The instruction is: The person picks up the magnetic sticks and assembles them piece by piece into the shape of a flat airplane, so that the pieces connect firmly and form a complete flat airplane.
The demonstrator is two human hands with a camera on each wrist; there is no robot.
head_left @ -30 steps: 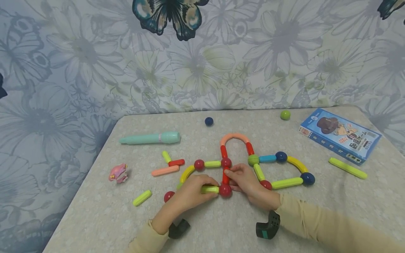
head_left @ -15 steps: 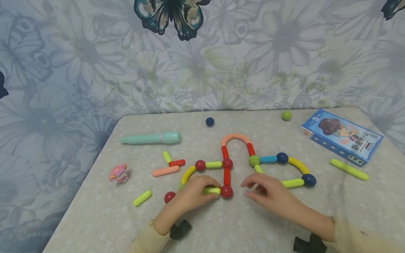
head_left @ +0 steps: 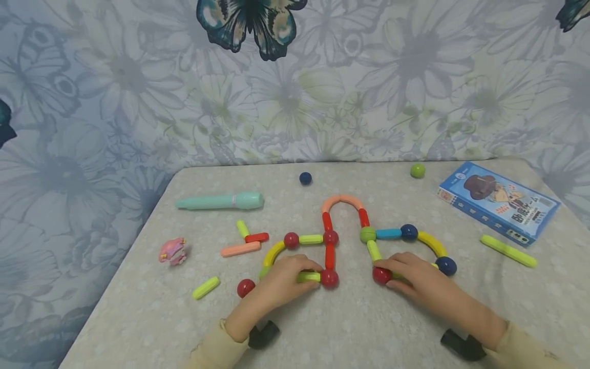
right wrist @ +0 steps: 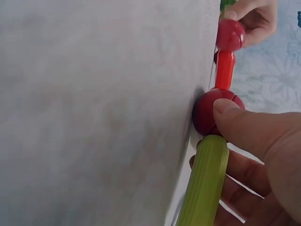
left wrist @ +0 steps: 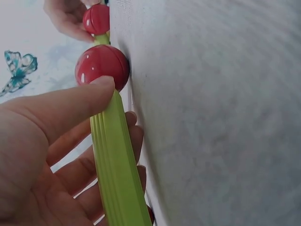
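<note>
My left hand (head_left: 286, 281) pinches a straight yellow-green rod (left wrist: 115, 160), its thumb at the joint with a red ball (head_left: 329, 278). A red rod (head_left: 330, 256) runs from that ball up to another red ball (head_left: 330, 238). On the right, my right hand (head_left: 419, 279) grips a red ball (head_left: 381, 275), thumb on top, beside a yellow-green rod (right wrist: 204, 183) partly hidden by the hand. A salmon arch (head_left: 342, 199) with red end pieces links the two sides. A green ball (head_left: 367, 234), blue rod (head_left: 388, 233) and yellow curved rod (head_left: 432, 243) continue the right side.
Loose pieces lie left: a salmon rod (head_left: 240, 249), red rod (head_left: 256, 237) and yellow-green rod (head_left: 206, 288). A pink figurine (head_left: 173, 251) and mint pen-shaped object (head_left: 220, 201) stay beyond. A blue box (head_left: 500, 200), blue ball (head_left: 305, 178) and green ball (head_left: 417, 170) are toward the back.
My right hand has let go of the red rod in the middle, moved right and taken hold of the right-hand red ball. My left hand stays in place.
</note>
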